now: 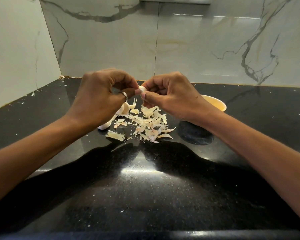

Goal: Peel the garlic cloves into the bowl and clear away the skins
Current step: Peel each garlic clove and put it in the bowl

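A pale garlic clove (142,89) is held up above the counter between both hands. My right hand (170,96) pinches it from the right with thumb and fingers. My left hand (100,94), with a ring on one finger, pinches at the clove's left side. Below them a heap of papery garlic skins (145,123) lies on the black counter. Unpeeled cloves (124,109) lie under my left hand, another one (104,126) by my left wrist. The cream bowl (216,103) stands behind my right wrist, mostly hidden; its contents are out of sight.
The glossy black stone counter (145,187) carries small skin flecks scattered about. Marble wall panels (180,40) close the back and left side, forming a corner at far left. The counter's front edge runs along the bottom of the view.
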Tool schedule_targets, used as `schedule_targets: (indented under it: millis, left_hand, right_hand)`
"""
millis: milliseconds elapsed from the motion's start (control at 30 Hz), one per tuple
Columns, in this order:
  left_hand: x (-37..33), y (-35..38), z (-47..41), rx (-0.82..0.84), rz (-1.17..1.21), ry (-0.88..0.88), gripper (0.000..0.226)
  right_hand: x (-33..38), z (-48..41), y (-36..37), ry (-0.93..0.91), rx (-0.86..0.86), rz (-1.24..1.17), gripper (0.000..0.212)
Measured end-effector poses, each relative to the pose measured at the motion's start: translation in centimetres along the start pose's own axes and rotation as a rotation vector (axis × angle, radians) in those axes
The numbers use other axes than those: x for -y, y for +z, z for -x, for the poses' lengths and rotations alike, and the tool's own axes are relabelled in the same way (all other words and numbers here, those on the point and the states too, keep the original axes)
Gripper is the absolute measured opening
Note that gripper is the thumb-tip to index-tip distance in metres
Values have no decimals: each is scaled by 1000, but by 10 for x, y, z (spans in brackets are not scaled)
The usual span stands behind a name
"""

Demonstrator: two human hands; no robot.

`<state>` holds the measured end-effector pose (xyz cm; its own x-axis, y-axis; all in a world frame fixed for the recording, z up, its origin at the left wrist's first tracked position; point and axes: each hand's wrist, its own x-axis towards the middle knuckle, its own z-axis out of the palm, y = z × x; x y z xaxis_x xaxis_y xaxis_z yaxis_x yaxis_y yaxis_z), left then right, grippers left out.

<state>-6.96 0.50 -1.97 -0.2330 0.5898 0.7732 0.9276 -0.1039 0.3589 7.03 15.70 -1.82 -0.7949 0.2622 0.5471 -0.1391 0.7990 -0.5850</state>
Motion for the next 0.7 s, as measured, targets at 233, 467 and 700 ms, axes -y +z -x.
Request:
schedule_targets:
  millis: [233, 467, 700]
  left_hand:
    - [1, 0, -1, 45, -58, 50, 15]
    - [0, -2, -1, 106, -72, 51, 12]
    - [5, 2, -1, 135, -102, 92, 8]
  right_hand:
    - [2, 2, 1, 29, 8, 7, 11]
    - [3, 3, 3, 78, 12, -29, 11]
    - [5, 3, 4, 136, 1, -141, 11]
